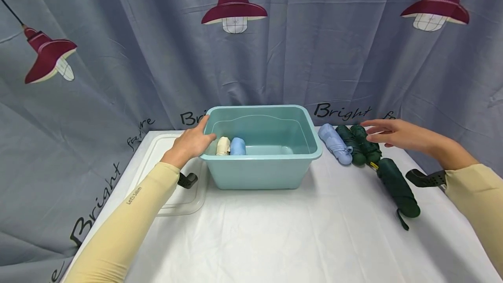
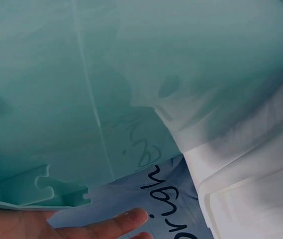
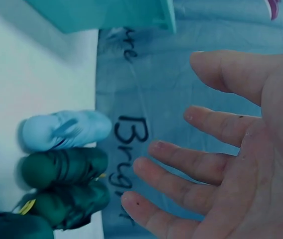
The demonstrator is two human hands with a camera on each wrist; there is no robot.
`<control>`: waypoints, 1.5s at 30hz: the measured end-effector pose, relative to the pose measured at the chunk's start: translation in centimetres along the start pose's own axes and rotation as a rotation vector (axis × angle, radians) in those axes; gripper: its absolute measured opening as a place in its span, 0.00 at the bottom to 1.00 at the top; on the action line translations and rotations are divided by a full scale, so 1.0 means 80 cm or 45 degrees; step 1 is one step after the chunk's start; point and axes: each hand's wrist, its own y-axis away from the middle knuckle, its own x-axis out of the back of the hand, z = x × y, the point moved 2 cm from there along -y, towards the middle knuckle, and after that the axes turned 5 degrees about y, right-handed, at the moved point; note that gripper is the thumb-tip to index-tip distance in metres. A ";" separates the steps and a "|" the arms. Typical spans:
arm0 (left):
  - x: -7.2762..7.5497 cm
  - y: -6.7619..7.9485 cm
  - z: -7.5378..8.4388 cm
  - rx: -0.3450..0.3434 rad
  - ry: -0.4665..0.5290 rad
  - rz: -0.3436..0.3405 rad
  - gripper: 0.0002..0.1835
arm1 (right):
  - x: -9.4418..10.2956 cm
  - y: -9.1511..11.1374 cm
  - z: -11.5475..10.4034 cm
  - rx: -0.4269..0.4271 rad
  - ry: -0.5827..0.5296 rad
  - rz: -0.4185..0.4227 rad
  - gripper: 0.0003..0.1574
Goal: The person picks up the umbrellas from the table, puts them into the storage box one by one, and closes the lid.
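Note:
A teal plastic bin [image 1: 257, 174] stands at the middle of the table. My left hand [image 1: 191, 144] holds its left rim, thumb over the edge and fingers along the outside. In the bin's left end sit a cream yarn ball [image 1: 223, 146] and a blue yarn ball [image 1: 237, 146]. My right hand [image 1: 404, 134] hovers with spread fingers and nothing in them, near a dark green yarn skein [image 1: 364, 143]. Left of that skein lie another dark green skein [image 1: 351, 144] and a light blue skein [image 1: 335, 144]. A further dark green skein [image 1: 397, 189] lies closer to me, its loose end trailing.
A clear, white-edged lid [image 1: 182, 204] lies flat on the table, left of the bin and partly under my left forearm. Behind the white-covered table [image 1: 275, 235] hangs a grey-blue curtain [image 1: 165, 56] printed with lamps and writing.

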 end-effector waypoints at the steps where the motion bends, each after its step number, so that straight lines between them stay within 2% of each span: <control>1: 0.000 -0.001 0.001 -0.003 0.001 0.003 0.42 | 0.000 0.001 0.005 -0.014 -0.003 -0.001 0.40; 14: -0.002 0.002 0.000 0.011 -0.001 -0.017 0.43 | -0.014 0.016 0.054 -0.074 -0.053 -0.008 0.41; 24: -0.001 0.010 -0.002 0.008 -0.017 -0.039 0.43 | -0.035 0.021 0.083 -0.091 -0.102 -0.047 0.43; 34: 0.000 0.004 0.002 -0.007 0.005 -0.014 0.43 | -0.029 0.018 0.102 -0.164 -0.107 -0.085 0.47; 45: -0.005 0.008 -0.001 -0.004 -0.003 -0.026 0.43 | -0.049 0.017 0.128 -0.301 -0.104 -0.184 0.56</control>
